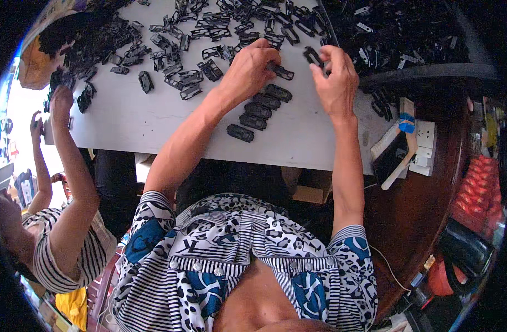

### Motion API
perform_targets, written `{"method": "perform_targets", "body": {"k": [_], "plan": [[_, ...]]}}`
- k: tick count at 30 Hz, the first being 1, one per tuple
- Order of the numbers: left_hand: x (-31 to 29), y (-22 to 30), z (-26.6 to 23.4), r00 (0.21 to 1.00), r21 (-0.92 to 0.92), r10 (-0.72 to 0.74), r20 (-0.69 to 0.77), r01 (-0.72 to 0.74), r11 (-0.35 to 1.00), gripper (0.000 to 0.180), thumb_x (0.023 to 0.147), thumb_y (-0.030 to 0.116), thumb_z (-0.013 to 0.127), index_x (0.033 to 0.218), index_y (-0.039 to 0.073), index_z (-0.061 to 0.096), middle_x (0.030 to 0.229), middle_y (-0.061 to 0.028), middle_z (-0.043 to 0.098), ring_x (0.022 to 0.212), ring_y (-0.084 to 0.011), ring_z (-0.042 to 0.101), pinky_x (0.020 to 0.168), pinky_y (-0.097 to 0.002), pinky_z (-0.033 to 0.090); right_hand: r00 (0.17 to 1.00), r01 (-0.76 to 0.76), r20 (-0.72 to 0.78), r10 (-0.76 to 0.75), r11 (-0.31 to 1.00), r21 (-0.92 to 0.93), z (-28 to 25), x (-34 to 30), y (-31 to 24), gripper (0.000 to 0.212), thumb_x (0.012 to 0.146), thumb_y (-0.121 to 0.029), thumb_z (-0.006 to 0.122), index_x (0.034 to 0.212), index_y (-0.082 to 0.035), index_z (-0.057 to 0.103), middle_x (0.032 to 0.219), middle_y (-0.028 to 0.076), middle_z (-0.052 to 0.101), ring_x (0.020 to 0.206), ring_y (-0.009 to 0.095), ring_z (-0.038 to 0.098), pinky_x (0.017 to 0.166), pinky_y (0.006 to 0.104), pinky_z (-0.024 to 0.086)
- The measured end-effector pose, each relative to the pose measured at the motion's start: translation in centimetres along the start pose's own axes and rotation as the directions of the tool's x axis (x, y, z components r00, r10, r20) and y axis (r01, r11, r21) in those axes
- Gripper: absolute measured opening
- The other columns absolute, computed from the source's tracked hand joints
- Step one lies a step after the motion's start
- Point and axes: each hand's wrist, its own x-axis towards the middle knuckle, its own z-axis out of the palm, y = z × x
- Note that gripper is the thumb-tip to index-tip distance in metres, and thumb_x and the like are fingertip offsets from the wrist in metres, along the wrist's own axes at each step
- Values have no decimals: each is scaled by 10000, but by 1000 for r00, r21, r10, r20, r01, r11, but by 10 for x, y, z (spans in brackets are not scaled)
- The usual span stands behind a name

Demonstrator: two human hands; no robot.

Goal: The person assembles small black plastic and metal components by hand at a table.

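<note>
Work surface: pale grey-white table (298, 144), small dark specks on it, front edge running just ahead of the wearer's torso. Loose pile of black frames (215, 25) over the far middle; darker heap (93, 39) at far left. Large dark bin (430, 72) at far right, curved rim, full of black parts with small pale pieces mixed in.

Parts in hand: right hand (336, 77) pinches a black frame (313, 57) between thumb and fingers, above the far-right part of the table. Left hand (253, 63) has its fingers curled over one end of another black part (282, 72); can't tell if it's pinched or only touched. Just nearer the wearer, five black pieces (259, 110) sit in a slanting row.

Room: co-worker in a striped top (76, 243) at left, one hand (62, 102) at the parts there. Right of the table: white power strip (425, 141), dark flat device (392, 157), pale handle with blue wrap (407, 126), brown wooden surface (414, 210), red stack (477, 188). Yellow cloth or bag (73, 307) at lower left.

Markings: letter-like shapes in the wearer's shirt print (253, 243); marks on the bin's pale pieces too small to read.
</note>
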Motion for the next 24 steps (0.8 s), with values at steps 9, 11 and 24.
{"method": "perform_targets", "body": {"k": [9, 11, 24], "plan": [[0, -5, 4, 997, -12, 56, -57, -57, 998, 320, 626, 6, 765, 935, 27, 685, 892, -130, 607, 872, -331, 618, 762, -402, 511, 939, 273, 183, -290, 955, 112, 10, -9, -11, 304, 679, -19, 753, 964, -42, 650, 914, 88, 606, 912, 288, 600, 767, 394, 502], [1, -6, 4, 997, 3, 57, -60, -57, 998, 326, 619, 3, 765, 934, 29, 686, 892, -129, 608, 870, -332, 619, 761, -402, 513, 933, 291, 189, -306, 951, 101, 13, -9, -11, 276, 681, -7, 748, 941, -32, 659, 908, 89, 602, 891, 293, 594, 753, 398, 500], [1, -2, -1, 999, -77, 38, -17, -39, 996, 304, 641, -41, 759, 931, 8, 683, 885, -112, 616, 822, -286, 638, 727, -360, 525, 927, 326, 139, -349, 931, 167, 23, -10, -10, 84, 725, 30, 605, 801, 4, 631, 827, 116, 560, 833, 304, 569, 735, 407, 495]]}}
